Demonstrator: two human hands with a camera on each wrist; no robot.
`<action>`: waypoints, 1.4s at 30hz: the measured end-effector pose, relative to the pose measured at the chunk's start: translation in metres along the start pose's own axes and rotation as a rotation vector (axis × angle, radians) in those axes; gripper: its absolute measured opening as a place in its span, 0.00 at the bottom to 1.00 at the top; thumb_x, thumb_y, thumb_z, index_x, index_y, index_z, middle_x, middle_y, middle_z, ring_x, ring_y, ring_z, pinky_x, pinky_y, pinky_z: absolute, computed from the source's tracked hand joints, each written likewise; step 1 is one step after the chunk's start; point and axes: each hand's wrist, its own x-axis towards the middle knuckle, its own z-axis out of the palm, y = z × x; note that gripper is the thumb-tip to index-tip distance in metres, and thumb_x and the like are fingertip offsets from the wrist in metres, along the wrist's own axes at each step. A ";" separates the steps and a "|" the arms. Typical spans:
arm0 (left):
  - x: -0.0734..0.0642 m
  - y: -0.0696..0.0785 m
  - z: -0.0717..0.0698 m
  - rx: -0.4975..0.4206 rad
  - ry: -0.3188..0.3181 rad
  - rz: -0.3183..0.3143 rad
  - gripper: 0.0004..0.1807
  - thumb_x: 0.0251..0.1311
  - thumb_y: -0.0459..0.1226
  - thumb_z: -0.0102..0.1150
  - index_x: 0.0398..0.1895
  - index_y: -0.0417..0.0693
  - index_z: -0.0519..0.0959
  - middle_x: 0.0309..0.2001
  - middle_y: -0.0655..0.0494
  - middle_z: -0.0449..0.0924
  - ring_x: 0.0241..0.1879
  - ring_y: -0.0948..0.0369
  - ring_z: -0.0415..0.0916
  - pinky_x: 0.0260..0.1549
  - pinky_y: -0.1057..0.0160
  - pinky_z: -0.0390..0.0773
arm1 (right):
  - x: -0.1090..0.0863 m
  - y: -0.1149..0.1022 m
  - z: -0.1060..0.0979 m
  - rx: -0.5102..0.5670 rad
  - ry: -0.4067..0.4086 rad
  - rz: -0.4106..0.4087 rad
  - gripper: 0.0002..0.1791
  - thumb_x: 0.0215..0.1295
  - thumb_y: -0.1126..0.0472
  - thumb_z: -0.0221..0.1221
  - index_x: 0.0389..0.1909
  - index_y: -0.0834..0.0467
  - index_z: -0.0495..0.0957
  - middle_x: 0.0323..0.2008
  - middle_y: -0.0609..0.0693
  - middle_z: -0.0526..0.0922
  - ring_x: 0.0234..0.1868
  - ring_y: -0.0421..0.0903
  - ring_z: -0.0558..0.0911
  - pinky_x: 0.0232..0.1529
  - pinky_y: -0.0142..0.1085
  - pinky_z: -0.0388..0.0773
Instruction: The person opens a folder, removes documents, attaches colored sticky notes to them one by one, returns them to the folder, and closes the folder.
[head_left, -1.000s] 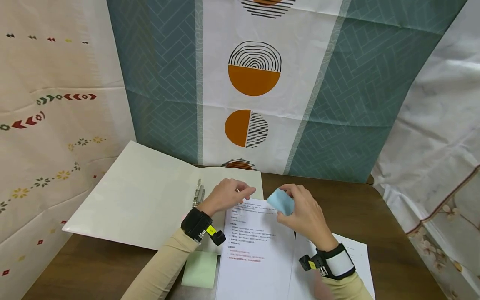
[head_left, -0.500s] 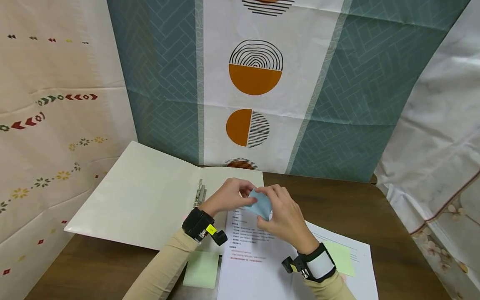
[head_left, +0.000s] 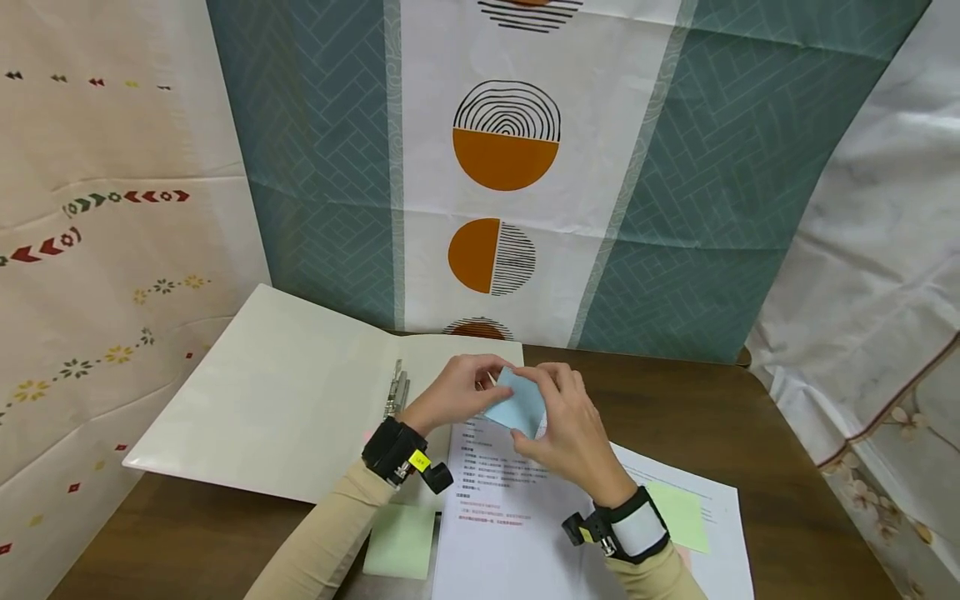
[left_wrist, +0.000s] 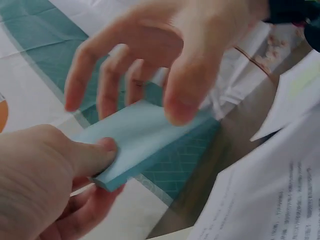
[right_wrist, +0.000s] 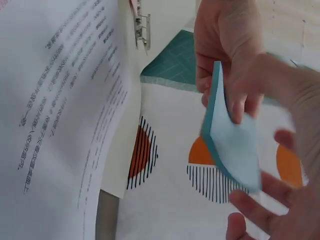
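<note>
A pale blue pad of sticky notes (head_left: 517, 407) is up in front of me, over the printed sheets (head_left: 502, 533). My left hand (head_left: 459, 390) pinches one end of it, thumb (left_wrist: 102, 152) flat on its face and fingers behind. Opposite, my right hand (head_left: 558, 421) has its fingers spread around the pad's other side. In the left wrist view the right thumb (left_wrist: 182, 100) overlaps the pad's far end. Motion blurs part of the right hand in the right wrist view, where a fingertip (right_wrist: 240, 197) comes right at the pad's corner.
An open white binder (head_left: 285, 392) with a metal clip (head_left: 397, 392) lies at the left. A green sticky pad (head_left: 400, 542) sits by the front, and a green note (head_left: 678, 517) is on a sheet at the right. A patterned cloth (head_left: 645, 275) hangs behind the brown table (head_left: 675, 408).
My right hand has moved left with the blue pad, to where my left hand took hold of its end. The green note on the right sheet has come into view. Little differs over the last half second.
</note>
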 end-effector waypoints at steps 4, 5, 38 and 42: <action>0.000 0.001 -0.004 -0.102 0.160 -0.032 0.15 0.76 0.31 0.70 0.61 0.39 0.84 0.46 0.40 0.88 0.37 0.62 0.80 0.37 0.70 0.79 | 0.001 0.008 -0.006 0.175 0.043 0.131 0.50 0.55 0.62 0.83 0.78 0.61 0.71 0.66 0.65 0.78 0.63 0.62 0.81 0.55 0.57 0.85; 0.000 0.002 -0.006 -0.133 0.195 -0.042 0.14 0.76 0.30 0.70 0.60 0.38 0.83 0.47 0.39 0.88 0.38 0.60 0.81 0.38 0.70 0.80 | 0.001 0.010 -0.008 0.221 0.049 0.177 0.50 0.57 0.63 0.82 0.79 0.61 0.69 0.67 0.65 0.79 0.63 0.63 0.82 0.55 0.57 0.84; -0.006 0.005 -0.029 -0.029 -0.197 -0.011 0.35 0.72 0.39 0.74 0.80 0.41 0.77 0.72 0.43 0.86 0.70 0.43 0.85 0.71 0.36 0.83 | 0.005 0.027 -0.027 0.107 -0.146 0.214 0.01 0.74 0.66 0.71 0.42 0.60 0.90 0.33 0.50 0.95 0.31 0.42 0.85 0.32 0.32 0.74; -0.006 0.008 -0.026 0.026 -0.288 -0.013 0.27 0.72 0.39 0.75 0.71 0.39 0.84 0.63 0.44 0.92 0.59 0.50 0.90 0.66 0.44 0.88 | 0.004 0.023 -0.028 0.087 -0.164 0.137 0.04 0.72 0.64 0.74 0.42 0.60 0.90 0.34 0.48 0.95 0.33 0.41 0.88 0.37 0.33 0.80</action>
